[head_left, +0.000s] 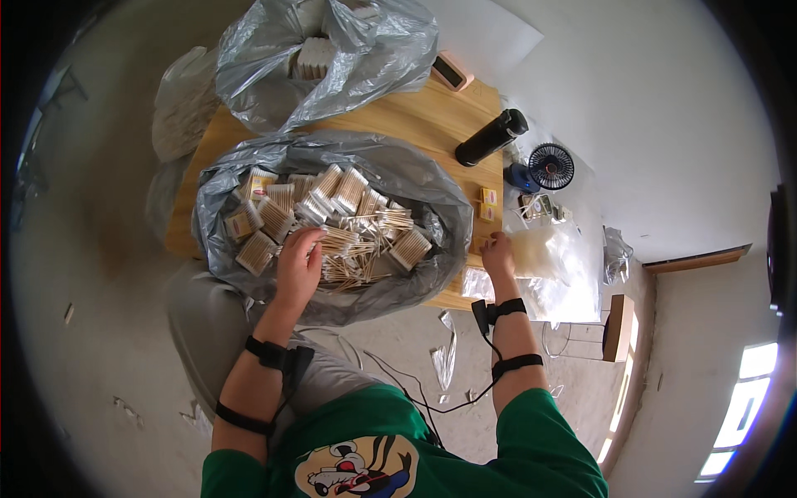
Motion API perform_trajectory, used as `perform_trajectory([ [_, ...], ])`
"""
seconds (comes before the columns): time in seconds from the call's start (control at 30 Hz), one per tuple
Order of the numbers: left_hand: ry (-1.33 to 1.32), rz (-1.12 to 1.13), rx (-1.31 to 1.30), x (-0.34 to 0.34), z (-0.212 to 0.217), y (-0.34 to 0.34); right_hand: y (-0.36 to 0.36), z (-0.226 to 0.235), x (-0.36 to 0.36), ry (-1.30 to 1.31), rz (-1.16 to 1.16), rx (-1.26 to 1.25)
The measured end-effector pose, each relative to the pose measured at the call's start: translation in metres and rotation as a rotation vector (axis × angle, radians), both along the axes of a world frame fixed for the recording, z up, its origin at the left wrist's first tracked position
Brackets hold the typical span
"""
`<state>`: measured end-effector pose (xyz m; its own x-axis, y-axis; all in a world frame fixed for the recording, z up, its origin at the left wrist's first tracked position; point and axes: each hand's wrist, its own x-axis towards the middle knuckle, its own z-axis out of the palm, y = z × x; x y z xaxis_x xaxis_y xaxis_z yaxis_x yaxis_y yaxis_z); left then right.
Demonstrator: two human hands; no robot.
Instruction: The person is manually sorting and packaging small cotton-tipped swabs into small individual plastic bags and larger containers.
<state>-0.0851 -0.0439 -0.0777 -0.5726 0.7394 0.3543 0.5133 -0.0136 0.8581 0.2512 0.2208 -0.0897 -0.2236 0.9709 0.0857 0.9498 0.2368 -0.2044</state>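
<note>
— "Near the table's front edge?"
— "Left hand (300,264), fingers curved at wooden-stemmed cotton swabs (349,189), heaped in a crinkled grey plastic bag (444,191); cannot tell if gripping."
— "Right edge?"
— "Right hand (499,256), fingers bent close together, any contents hidden; beyond, small yellow boxes (488,204), then smooth black cylindrical flask (486,139)."
— "Far edge of the wooden table (398,116)?"
— "Glossy grey sack (378,51), top cut off."

The left grip (297,261) is over cotton swabs (347,269) in gray plastic (349,310).
</note>
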Motion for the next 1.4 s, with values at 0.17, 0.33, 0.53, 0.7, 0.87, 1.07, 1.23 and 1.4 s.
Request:
perform_trajectory([
  [0.17, 0.027, -0.014, 0.010, -0.004, -0.007, -0.003, -0.046, 0.054, -0.060, 0.161, 0.109, 0.162],
  [0.33, -0.024, -0.030, -0.026, 0.001, -0.004, -0.001, -0.104, 0.059, -0.119, 0.229, 0.562, 0.059],
  [0.53, -0.007, 0.024, 0.029, -0.001, 0.006, -0.003, -0.115, 0.045, -0.141, 0.088, 0.458, -0.063],
  [0.7, -0.222, -0.111, -0.026, 0.000, 0.008, -0.007, -0.125, 0.063, -0.152, 0.355, 0.460, -0.170],
  [0.87, -0.576, -0.325, -0.062, 0.008, 0.004, -0.006, -0.155, 0.065, -0.178, 0.966, 0.305, -0.548],
  [1.07, -0.843, -0.382, -0.222, -0.005, 0.015, -0.016, -0.160, 0.060, -0.194, 1.007, 0.287, -0.717],
  [1.23, -1.129, -0.492, -0.271, -0.012, 0.018, -0.018, -0.161, 0.056, -0.197, 0.952, 0.349, -0.657],
  [1.4, -0.899, -0.289, -0.163, -0.003, 0.006, -0.013, -0.192, 0.073, -0.203, 0.554, 0.525, -0.194],
])
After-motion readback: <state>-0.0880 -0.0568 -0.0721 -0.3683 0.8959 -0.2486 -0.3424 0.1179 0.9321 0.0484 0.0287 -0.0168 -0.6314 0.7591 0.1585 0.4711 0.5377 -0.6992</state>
